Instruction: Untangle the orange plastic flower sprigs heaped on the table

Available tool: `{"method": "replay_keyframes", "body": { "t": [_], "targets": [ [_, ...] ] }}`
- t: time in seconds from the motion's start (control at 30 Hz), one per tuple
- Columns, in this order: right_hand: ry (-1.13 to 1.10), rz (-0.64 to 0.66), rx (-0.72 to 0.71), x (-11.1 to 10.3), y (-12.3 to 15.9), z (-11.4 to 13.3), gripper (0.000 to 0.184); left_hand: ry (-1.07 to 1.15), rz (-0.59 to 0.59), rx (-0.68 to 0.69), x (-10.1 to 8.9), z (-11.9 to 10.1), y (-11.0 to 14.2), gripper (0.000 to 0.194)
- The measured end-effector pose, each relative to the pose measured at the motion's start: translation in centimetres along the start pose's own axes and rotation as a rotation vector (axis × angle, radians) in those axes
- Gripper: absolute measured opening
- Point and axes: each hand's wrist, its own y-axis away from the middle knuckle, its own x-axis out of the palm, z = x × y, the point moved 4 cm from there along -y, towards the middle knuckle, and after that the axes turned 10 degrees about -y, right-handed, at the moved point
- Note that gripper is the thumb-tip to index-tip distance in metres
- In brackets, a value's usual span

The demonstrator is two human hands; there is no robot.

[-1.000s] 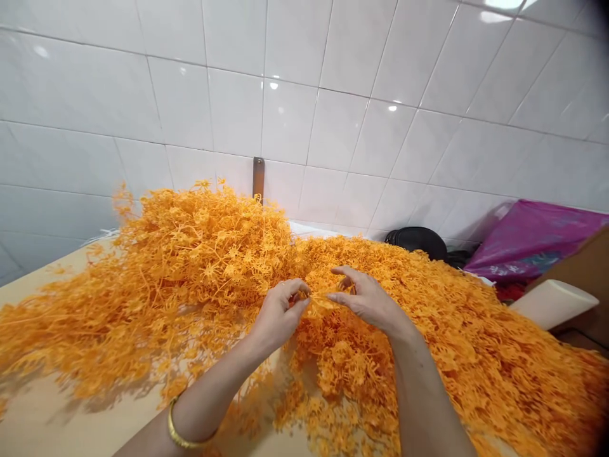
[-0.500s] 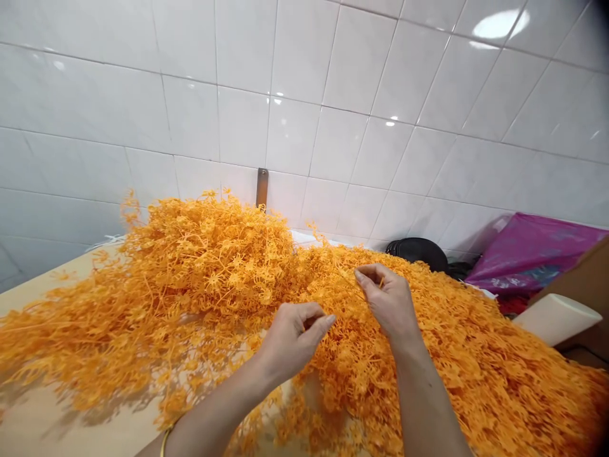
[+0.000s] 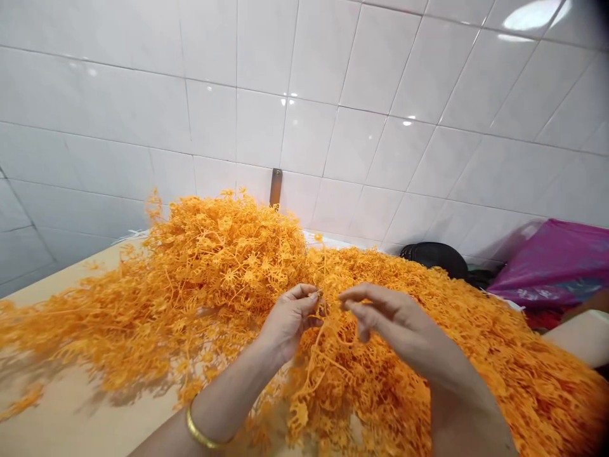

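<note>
Thumb and fingers of my left hand [image 3: 289, 324] are closed in a pinch on an orange plastic flower sprig [image 3: 316, 368], whose thin branches hang below the fingertips. Just to the right, my right hand [image 3: 402, 327] has its fingers stretched toward the left fingertips, with a gap between thumb and forefinger. Nothing shows clearly in it. Both hands are over a large heap of the same orange sprigs [image 3: 485, 343]. Beyond my left hand rises a taller mound of flower sprigs [image 3: 223, 254]. A gold bangle [image 3: 200, 431] circles my left wrist.
The tan tabletop [image 3: 114, 425] shows at the lower left. White tiled wall [image 3: 309, 139] stands behind, with a brown strip [image 3: 276, 187] against it. Toward the right lie a black round object [image 3: 438, 257], a purple bag [image 3: 556, 260] and a white roll-like object [image 3: 580, 333].
My hands have come closer together. The left has risen slightly and now holds a sprig; the right has loosened its pinch and spread its fingers. The view has shifted a little left.
</note>
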Motion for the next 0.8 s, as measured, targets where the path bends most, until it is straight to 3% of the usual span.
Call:
{"method": "replay_keyframes", "body": {
  "t": [0.1, 0.3, 0.57, 0.7, 0.8],
  "targets": [
    [-0.007, -0.187, 0.008, -1.2, -0.6, -0.9, 0.029, -0.034, -0.005, 0.033, 0.2, -0.3, 0.1, 0.023],
    [-0.032, 0.069, 0.047, 1.4, -2.4, -2.9, 0.026, -0.049, -0.029, 0.102, 0.2, -0.8, 0.2, 0.020],
    [-0.161, 0.027, 0.044, 0.9, -2.8, -4.0, 0.021, -0.419, -0.142, 0.266, -0.7, -2.2, 0.0, 0.008],
    [-0.183, -0.012, 0.026, 0.6, -2.8, -3.9, 0.021, -0.432, -0.071, 0.181, -0.8, -1.9, -0.1, 0.008],
    [-0.204, -0.001, 0.018, 0.7, -2.8, -3.8, 0.017, -0.307, 0.051, 0.069, -0.8, -1.3, -0.3, 0.012]
  ]
}}
